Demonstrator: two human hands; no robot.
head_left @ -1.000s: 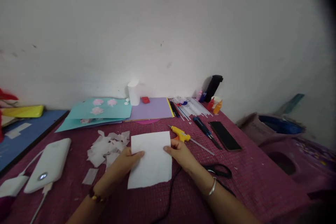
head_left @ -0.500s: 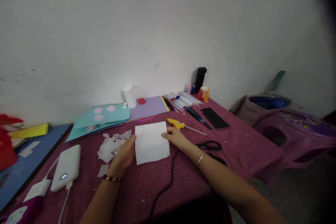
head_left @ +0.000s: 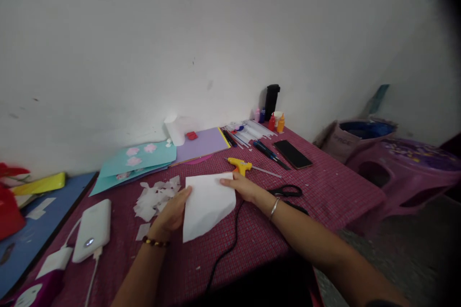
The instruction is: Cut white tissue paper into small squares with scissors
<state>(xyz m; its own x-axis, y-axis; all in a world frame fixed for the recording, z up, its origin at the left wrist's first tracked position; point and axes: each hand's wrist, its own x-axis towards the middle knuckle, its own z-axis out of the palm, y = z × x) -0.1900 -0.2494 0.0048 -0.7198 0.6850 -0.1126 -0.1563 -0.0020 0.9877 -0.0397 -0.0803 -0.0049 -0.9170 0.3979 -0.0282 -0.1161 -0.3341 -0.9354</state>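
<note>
A white sheet of paper (head_left: 208, 205) is held between both hands above the checked tablecloth, its near edge slanting. My left hand (head_left: 173, 212) is closed on the sheet's left edge, thumb on top. At the upper right edge, my right hand (head_left: 243, 187) pinches it, with the fingers hidden behind. Just beyond the right hand lies a yellow glue gun (head_left: 240, 166) with a clear glue stick in it. White paper scraps (head_left: 154, 201) are heaped beside my left hand. Black-handled scissors (head_left: 288, 191) lie by my right forearm, which partly covers them.
A white power bank (head_left: 93, 230) with cables lies at left. At the back are a turquoise card (head_left: 144, 156) with pink flowers, a white roll (head_left: 175, 130) and a purple sheet (head_left: 203, 145). A phone (head_left: 292, 154) and a blue cutter (head_left: 266, 149) lie to the right, near pink stools (head_left: 406, 172).
The camera view has shifted, so the table appears rotated. The sheet's near edge was fairly level and now slants, its lower left corner hanging lower. Both hands keep hold of it.
</note>
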